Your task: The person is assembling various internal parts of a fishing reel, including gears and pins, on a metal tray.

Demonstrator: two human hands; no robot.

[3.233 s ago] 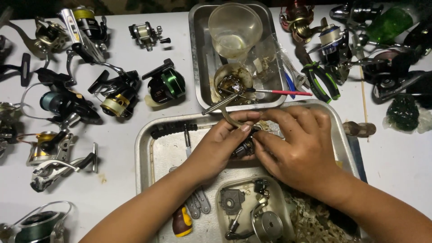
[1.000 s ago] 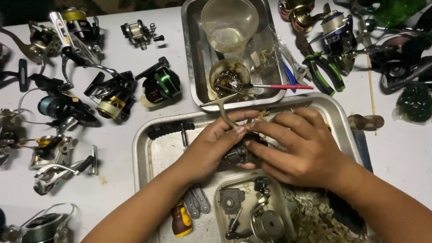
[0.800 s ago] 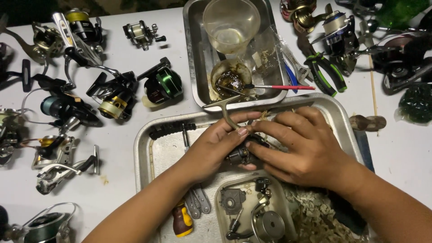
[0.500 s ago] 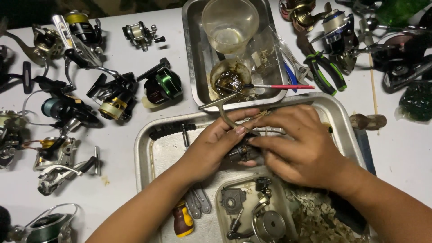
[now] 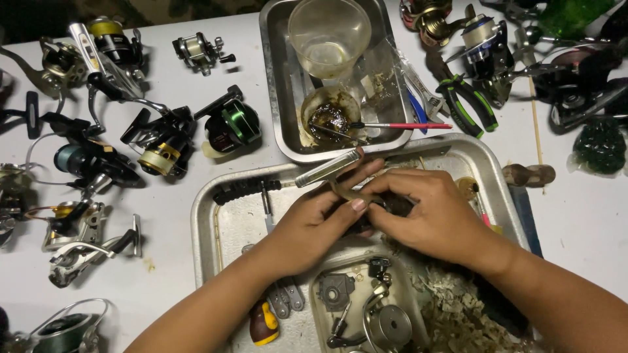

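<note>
Head view: over the large dented metal tray (image 5: 222, 216), the left hand (image 5: 314, 225) and right hand (image 5: 428, 212) both grip a dark fishing-reel body (image 5: 392, 204) mid-disassembly; the next move likely calls for steadying it and working the silver crank handle (image 5: 327, 171).

Clear plastic wrapper (image 5: 400, 65): crumpled, colourless, smeared brownish. Lies inside upper metal tray (image 5: 275, 98), against its right wall, just beside clear cup (image 5: 329, 33).

Green crinkled bag (image 5: 598, 145): bunched into a lump, translucent dark green. Sits on white table (image 5: 196, 78) near right edge, well apart from both trays.

Second green bag (image 5: 566, 13): same colour, at top right corner, partly cut by frame edge, among fishing reels (image 5: 487, 39).

Cannot tell whether either bag is sealed or what it holds.

Markings on reel bodies too small to make out as labels.
</note>
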